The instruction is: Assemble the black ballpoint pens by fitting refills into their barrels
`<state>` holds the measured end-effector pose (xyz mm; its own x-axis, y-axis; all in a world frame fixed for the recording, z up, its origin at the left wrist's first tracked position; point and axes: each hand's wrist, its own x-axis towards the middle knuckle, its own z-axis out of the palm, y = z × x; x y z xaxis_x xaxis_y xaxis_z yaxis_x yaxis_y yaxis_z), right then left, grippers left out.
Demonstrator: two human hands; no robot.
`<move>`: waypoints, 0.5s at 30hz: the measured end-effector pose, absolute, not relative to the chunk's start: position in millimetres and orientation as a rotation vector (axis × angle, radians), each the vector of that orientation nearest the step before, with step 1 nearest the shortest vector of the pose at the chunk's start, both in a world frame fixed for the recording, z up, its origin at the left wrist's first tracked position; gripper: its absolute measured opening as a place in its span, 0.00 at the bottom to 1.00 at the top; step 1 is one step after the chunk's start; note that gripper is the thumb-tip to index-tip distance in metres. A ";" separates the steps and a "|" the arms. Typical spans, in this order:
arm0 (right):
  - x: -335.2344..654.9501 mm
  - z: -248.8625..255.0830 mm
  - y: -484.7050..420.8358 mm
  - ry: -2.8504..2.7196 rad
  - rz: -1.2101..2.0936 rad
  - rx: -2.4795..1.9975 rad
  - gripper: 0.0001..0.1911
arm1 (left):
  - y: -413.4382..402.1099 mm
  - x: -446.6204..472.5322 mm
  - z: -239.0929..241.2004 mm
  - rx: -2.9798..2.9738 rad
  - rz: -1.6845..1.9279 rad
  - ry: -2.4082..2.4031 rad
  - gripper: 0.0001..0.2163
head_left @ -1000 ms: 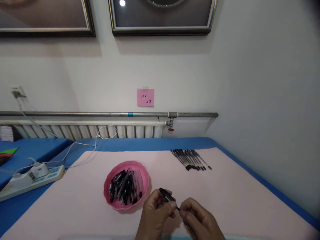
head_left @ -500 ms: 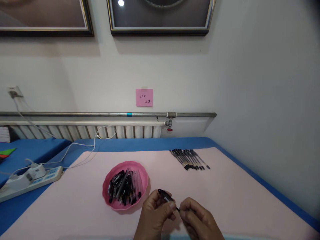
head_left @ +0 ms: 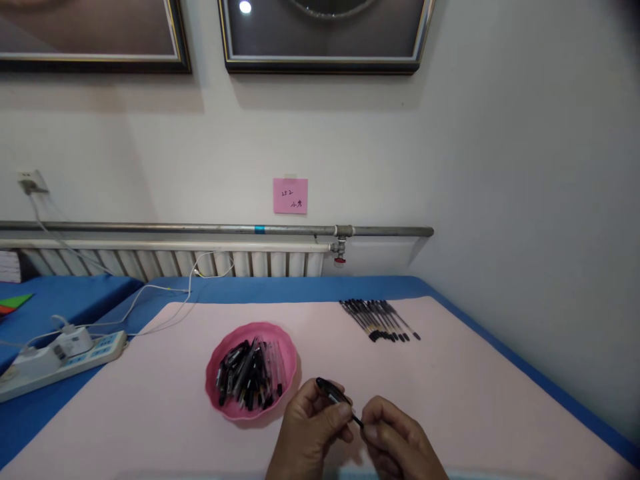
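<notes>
My left hand is closed around a black pen, its dark capped end pointing up and to the left. My right hand pinches the thin dark rod that runs out of the pen's lower end; the rest of that rod is hidden by the fingers. Left of my hands stands a pink scalloped bowl holding black caps, clear barrels and other pen parts. Farther back to the right, several dark-ended pens or refills lie side by side in a slanted row.
A pink sheet covers much of the blue table. At the left, a white power strip with plugs and white cables lies on the blue surface. A pipe with a red valve and a radiator run along the back wall.
My right hand has shifted slightly to the right, and a little more of the thin dark rod shows between my hands. The bowl and the row are unmoved.
</notes>
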<state>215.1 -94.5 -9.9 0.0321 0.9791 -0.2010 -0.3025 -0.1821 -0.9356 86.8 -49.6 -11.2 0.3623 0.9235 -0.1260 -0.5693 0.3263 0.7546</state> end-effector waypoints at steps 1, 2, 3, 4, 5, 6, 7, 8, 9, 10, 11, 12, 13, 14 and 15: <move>215.6 -10.8 -94.4 -0.834 1.437 -1.140 0.09 | -49.8 86.6 -10.5 0.666 1.068 0.614 0.15; 216.1 -11.7 -94.2 -0.828 1.444 -1.135 0.09 | -50.1 86.6 -9.8 0.651 1.073 0.612 0.15; 216.6 -12.6 -94.0 -0.822 1.451 -1.129 0.10 | -50.4 86.6 -9.2 0.636 1.076 0.608 0.15; 216.9 -13.3 -93.7 -0.816 1.460 -1.120 0.10 | -50.7 86.6 -8.6 0.624 1.079 0.602 0.15; 217.1 -13.8 -93.5 -0.810 1.471 -1.110 0.09 | -51.0 86.8 -8.2 0.618 1.085 0.598 0.14; 217.1 -13.9 -93.3 -0.806 1.479 -1.105 0.09 | -51.2 86.9 -7.9 0.617 1.090 0.597 0.14; 216.9 -13.7 -93.2 -0.806 1.483 -1.103 0.09 | -51.2 86.8 -7.8 0.615 1.096 0.601 0.14; 216.5 -13.1 -93.1 -0.809 1.482 -1.110 0.09 | -51.0 86.6 -7.7 0.612 1.105 0.609 0.14; 216.1 -12.2 -93.2 -0.816 1.474 -1.125 0.09 | -50.4 86.1 -7.5 0.608 1.114 0.620 0.15; 215.7 -10.9 -93.4 -0.827 1.457 -1.149 0.09 | -49.6 85.1 -7.2 0.601 1.118 0.631 0.15; 215.4 -9.5 -93.7 -0.843 1.432 -1.176 0.09 | -48.4 83.7 -6.7 0.587 1.125 0.641 0.16; 215.3 -8.0 -94.0 -0.863 1.399 -1.203 0.09 | -47.1 82.0 -6.0 0.569 1.133 0.646 0.16; 215.4 -6.5 -94.3 -0.882 1.364 -1.225 0.09 | -45.7 80.0 -5.0 0.549 1.147 0.646 0.18; 215.7 -5.1 -94.7 -0.898 1.335 -1.241 0.08 | -44.3 77.8 -3.9 0.529 1.162 0.641 0.19; 216.1 -3.8 -95.0 -0.907 1.316 -1.247 0.08 | -43.1 75.6 -2.7 0.507 1.171 0.631 0.21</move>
<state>216.1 -95.0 -3.8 0.1045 0.9793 -0.1735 -0.1859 -0.1522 -0.9707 75.6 -43.1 -2.7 0.2552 0.9483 -0.1885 -0.6791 0.3146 0.6632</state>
